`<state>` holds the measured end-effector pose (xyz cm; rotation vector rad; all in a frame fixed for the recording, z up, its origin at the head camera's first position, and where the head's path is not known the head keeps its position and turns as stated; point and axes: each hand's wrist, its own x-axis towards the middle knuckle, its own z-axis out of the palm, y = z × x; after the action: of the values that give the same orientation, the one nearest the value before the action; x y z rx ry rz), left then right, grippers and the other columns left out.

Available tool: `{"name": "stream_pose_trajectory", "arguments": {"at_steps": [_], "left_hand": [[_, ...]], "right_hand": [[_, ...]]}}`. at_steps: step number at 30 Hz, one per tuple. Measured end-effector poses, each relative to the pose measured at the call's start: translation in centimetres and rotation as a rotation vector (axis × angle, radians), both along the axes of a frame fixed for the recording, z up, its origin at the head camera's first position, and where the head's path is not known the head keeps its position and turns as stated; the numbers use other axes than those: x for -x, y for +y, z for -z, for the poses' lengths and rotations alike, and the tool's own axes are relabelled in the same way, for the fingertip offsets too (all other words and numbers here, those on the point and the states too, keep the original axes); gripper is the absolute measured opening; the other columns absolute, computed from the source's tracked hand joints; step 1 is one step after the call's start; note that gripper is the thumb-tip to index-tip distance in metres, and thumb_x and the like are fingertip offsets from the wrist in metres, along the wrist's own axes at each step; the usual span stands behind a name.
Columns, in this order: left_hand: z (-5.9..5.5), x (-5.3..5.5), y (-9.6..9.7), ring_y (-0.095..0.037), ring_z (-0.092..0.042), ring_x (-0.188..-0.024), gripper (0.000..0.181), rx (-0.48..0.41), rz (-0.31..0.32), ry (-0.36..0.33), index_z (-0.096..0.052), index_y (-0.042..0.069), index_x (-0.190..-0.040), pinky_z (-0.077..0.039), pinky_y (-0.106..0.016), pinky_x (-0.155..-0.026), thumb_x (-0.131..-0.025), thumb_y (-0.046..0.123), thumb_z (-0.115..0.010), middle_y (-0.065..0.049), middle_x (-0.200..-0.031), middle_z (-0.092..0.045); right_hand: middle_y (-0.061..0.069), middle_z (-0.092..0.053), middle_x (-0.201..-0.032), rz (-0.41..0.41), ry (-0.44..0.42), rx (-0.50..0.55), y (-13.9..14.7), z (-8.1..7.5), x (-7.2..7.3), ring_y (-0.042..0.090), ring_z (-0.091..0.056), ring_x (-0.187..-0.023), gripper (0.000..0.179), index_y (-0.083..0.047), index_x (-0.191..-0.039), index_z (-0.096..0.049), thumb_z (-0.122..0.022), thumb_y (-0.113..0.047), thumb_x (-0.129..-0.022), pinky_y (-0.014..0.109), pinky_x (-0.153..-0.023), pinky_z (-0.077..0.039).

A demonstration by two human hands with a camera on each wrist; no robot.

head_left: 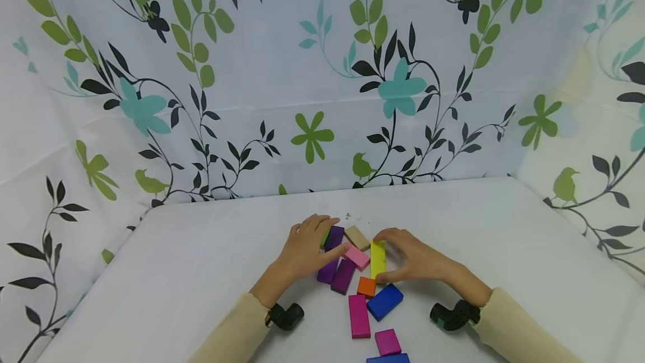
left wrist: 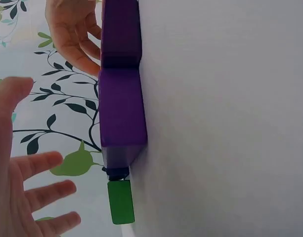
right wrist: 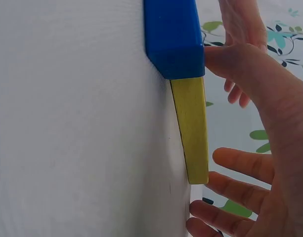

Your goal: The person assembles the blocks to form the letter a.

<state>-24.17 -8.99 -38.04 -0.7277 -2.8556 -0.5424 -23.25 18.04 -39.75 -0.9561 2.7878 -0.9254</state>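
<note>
Head view: yellow block in lower half, right of centre, flat on white table; long axis almost straight up-and-down in frame, far end toward upper edge, near end toward orange block. Just left of it, pink block, slanted from upper left to lower right; blue block below, slanted the other way. Right hand curved around the yellow block from the right, fingertips at far end, thumb at near end, spread about as wide as the block's length; pinched end to end, firmness of grip not readable. Left hand over purple blocks left of centre, fingers extended, thumb toward pink block, contact there uncertain. Left wrist view: left hand along left edge, thumb and fingers well spread, nothing held; purple blocks in a column left of centre, green block below, near the fingertips. Right wrist view: yellow block right of centre, running down-frame from behind blue block, leaning slightly right toward its lower end; right hand at right, fingertips beside that lower end, thumb tip partly hidden behind blue block.
</note>
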Motion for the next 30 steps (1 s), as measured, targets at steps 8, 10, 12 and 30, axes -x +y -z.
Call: {"name": "stream_pose_trajectory", "arguments": {"at_steps": [8,10,12,30], "left_hand": [[0.1,0.9,0.4,-0.032,-0.040,-0.135,0.063,0.008,0.125,-0.082,-0.050,0.017,-0.142,-0.028,-0.058,-0.109,-0.092,0.054,-0.056,-0.010,-0.145,-0.046],[0.1,1.4,0.6,-0.031,-0.041,-0.135,0.061,0.012,0.156,-0.104,-0.049,0.018,-0.142,-0.028,-0.056,-0.110,-0.093,0.054,-0.055,-0.010,-0.146,-0.046],[0.2,1.9,0.8,-0.031,-0.042,-0.134,0.059,0.014,0.188,-0.122,-0.049,0.018,-0.142,-0.028,-0.055,-0.111,-0.094,0.053,-0.054,-0.009,-0.146,-0.046],[1.0,4.5,1.7,-0.033,-0.029,-0.143,0.050,-0.098,0.328,-0.280,-0.046,0.015,-0.144,-0.022,-0.057,-0.113,-0.095,0.018,-0.054,-0.011,-0.149,-0.042]], "right_hand": [[0.017,-0.051,-0.137,-0.021,0.033,-0.040,-0.1,0.0,-0.2,0.039,-0.043,-0.126,0.074,-0.005,-0.130,-0.055,-0.078,-0.048,-0.075,0.063,-0.100,-0.038],[0.016,-0.051,-0.137,-0.019,0.035,-0.043,0.0,0.1,-0.2,0.039,-0.043,-0.126,0.075,-0.005,-0.131,-0.055,-0.078,-0.049,-0.075,0.063,-0.100,-0.038],[0.016,-0.051,-0.138,-0.020,0.032,-0.042,0.1,0.1,-0.1,0.038,-0.043,-0.126,0.074,-0.006,-0.131,-0.055,-0.078,-0.049,-0.075,0.062,-0.100,-0.038],[0.015,-0.052,-0.136,-0.044,0.005,0.002,0.4,0.2,0.3,0.039,-0.043,-0.126,0.067,-0.008,-0.124,-0.057,-0.080,-0.046,-0.074,0.063,-0.101,-0.037]]}}
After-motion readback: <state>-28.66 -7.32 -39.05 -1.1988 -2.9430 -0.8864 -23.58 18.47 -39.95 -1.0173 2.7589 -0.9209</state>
